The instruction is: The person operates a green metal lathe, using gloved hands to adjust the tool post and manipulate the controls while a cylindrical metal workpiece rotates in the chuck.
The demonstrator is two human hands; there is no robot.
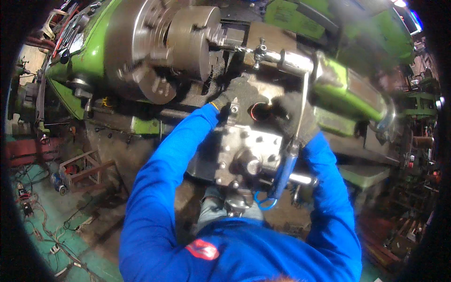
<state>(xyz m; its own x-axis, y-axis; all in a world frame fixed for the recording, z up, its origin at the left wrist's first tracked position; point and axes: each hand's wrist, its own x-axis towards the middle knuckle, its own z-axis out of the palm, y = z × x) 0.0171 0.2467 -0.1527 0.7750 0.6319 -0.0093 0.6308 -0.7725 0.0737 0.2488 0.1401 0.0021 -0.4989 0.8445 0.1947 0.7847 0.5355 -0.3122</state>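
Note:
My left hand (pixel 242 92), in a dark grey glove, lies on the lathe carriage beside a metal block, fingers stretched toward the right. My right hand (pixel 297 117), gloved alike and slightly blurred, is closed at a dark round piece with an orange-red rim (pixel 260 111) between both hands. What this piece is I cannot make out. A long thin metal rod (pixel 304 89) crosses in front of the right hand, running down to a blue grip (pixel 284 175) with a blue loop. Closer to my body sits the square bolted tool post (pixel 253 149).
At the upper left is the large lathe chuck (pixel 190 44), blurred as if spinning. A drill chuck (pixel 261 52) points toward it from the green tailstock (pixel 350 87). Cables (pixel 44 221) and a metal frame (pixel 89 171) lie on the floor at left. A green tray (pixel 364 176) is at right.

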